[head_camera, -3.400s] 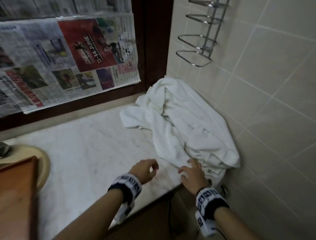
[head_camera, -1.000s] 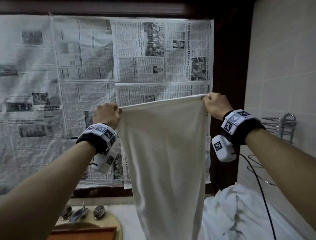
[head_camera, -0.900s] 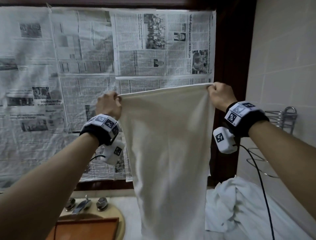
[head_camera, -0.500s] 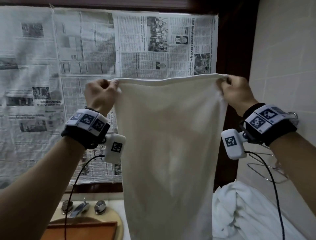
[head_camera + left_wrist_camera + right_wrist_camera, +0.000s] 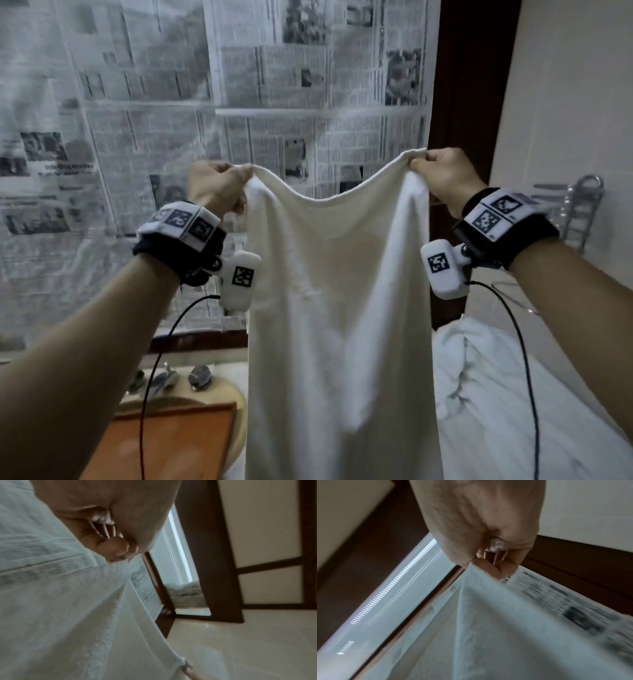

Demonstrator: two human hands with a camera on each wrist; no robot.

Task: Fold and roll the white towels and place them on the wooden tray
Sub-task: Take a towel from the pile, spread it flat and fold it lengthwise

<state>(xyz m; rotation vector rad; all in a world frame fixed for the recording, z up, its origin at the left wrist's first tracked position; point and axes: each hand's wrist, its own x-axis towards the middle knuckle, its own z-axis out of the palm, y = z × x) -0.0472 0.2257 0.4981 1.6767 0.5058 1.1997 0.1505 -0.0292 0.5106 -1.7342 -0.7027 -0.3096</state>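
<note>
- The left hand (image 5: 215,186) pinched one top corner of a white towel (image 5: 339,308), thumb and curled fingers (image 5: 111,547) clamped on the cloth.
- The right hand (image 5: 442,178) gripped the opposite corner in the same way (its fingers (image 5: 494,568) folded over the hem).
- Both arms were raised, the towel hanging between them, its top edge sagging in the middle.
- Behind it, sheets of newspaper (image 5: 137,137) covered the wall, framed by dark wood (image 5: 469,85).
- Below right, a heap of white towels (image 5: 486,394) lay against the tiled wall (image 5: 565,102), near a metal rack (image 5: 582,205).
- Below left, the wooden tray (image 5: 164,442) sat on a basin (image 5: 236,404) with taps (image 5: 198,377).
</note>
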